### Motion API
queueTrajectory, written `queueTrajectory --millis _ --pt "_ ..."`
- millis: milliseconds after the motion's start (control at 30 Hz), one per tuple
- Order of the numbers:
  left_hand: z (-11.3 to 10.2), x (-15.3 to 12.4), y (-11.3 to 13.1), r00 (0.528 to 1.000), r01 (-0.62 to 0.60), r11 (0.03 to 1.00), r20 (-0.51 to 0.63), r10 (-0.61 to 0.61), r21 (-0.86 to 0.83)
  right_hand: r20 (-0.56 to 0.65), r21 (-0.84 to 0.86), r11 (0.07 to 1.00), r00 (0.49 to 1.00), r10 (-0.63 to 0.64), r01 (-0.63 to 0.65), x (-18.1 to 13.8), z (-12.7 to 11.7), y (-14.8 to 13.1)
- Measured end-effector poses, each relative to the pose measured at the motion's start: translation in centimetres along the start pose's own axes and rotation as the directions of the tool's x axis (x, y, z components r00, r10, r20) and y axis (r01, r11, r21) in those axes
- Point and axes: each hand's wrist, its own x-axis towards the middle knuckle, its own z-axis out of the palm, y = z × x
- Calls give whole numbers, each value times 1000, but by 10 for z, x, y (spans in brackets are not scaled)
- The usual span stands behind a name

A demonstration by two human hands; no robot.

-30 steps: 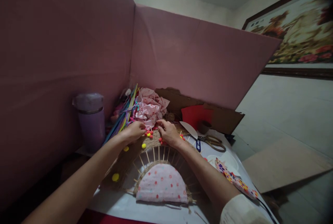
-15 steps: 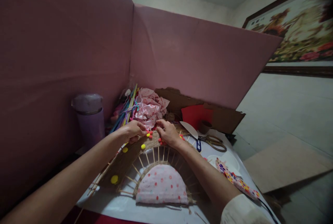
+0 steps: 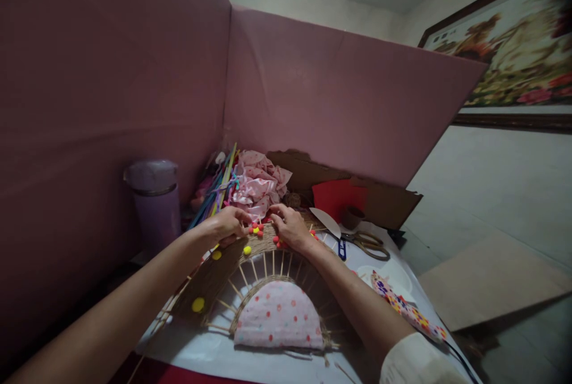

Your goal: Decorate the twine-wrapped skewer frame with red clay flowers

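A half-round woven fan (image 3: 223, 271) of twine and wooden sticks lies on the white table, with a dotted pink fabric pad (image 3: 279, 321) at its centre. Small red and yellow pom-poms (image 3: 256, 230) sit along its woven rim. My left hand (image 3: 227, 224) rests on the top of the rim, fingers curled in a pinch beside the red and yellow pom-poms. My right hand (image 3: 290, 226) lies just to the right on the same rim, fingers bent and pressed onto the weave near more red pom-poms. What either pinch holds is too small to make out.
Pink partition walls (image 3: 339, 92) close in the back and left. A purple tumbler (image 3: 154, 202) stands at left, next to coloured pipe cleaners (image 3: 214, 193) and crumpled pink cloth (image 3: 259, 184). Scissors (image 3: 366, 243), red paper (image 3: 337, 196), cardboard and a patterned fabric strip (image 3: 404, 309) lie at right.
Both hands stay on the fan's upper rim with only slight finger shifts. The view has drifted a little; nothing else has moved.
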Motion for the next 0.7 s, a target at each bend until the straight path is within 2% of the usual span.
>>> queueTrajectory --millis 467,700 --pt "7 10 -4 997 -17 997 -73 23 81 -48 38 999 999 -23 25 2 3 4" --pt "7 8 -4 993 -20 996 -111 30 90 -152 49 998 988 -24 32 1 -17 10"
